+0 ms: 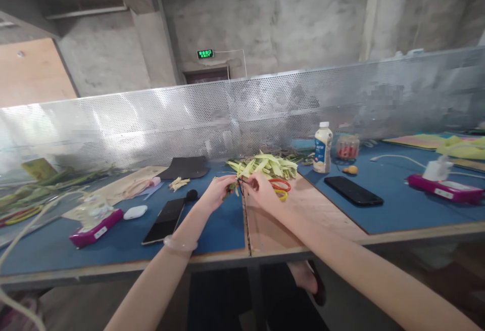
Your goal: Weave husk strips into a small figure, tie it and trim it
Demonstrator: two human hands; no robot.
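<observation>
My left hand is closed around a small bundle of green stems or leaves above the table's middle; its exact kind is too small to make out. Close beside it, my right hand pinches a thin dark strand that runs to the bundle. Behind both hands lies a heap of pale green leaf-like strips. Scissors with red and yellow handles rest just right of my right hand, partly hidden by it. A pale bangle circles my left wrist.
Left stand a dark phone, a white earbud case and a purple power strip. To the right are a white bottle, another phone, a jar and a second power strip. A perforated metal screen borders the back.
</observation>
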